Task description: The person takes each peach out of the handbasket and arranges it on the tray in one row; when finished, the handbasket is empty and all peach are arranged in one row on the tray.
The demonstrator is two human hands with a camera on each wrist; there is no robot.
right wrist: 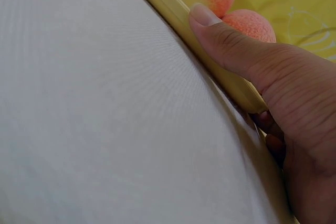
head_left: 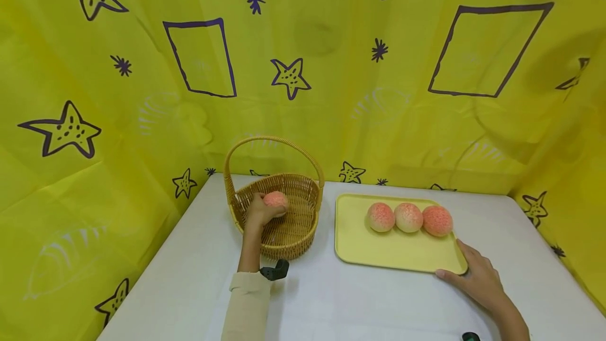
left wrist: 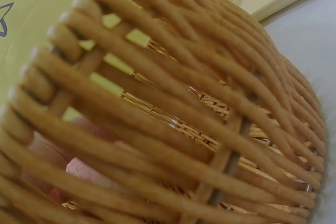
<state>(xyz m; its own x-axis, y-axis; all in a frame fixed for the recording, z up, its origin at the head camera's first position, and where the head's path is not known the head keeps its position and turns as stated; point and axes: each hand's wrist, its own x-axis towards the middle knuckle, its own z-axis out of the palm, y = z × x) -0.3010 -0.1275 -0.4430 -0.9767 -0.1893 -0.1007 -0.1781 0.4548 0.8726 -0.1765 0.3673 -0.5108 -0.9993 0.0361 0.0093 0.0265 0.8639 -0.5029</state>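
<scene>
Inside the wicker basket [head_left: 286, 251], my left hand [head_left: 259, 211] holds a pink peach [head_left: 276, 200], thumb on one side. Woven strands fill most of the left wrist view, and only slivers of the hand and peach [left wrist: 86, 172] show between them. My right hand [head_left: 479, 279] grips the near right corner of a pale yellow tray [head_left: 379, 254]. Its thumb lies over the rim in the right wrist view, with fingertips partly visible underneath. Three more peaches, a left one [head_left: 381, 217], a middle one [head_left: 408, 218] and a right one [head_left: 437, 220], sit in a row on the tray.
A white-covered table [head_left: 312, 304] carries the basket on the left and the tray on the right. The basket's tall arched handle [head_left: 274, 139] rises over its opening. Yellow patterned cloth [head_left: 331, 30] hangs behind and along both sides.
</scene>
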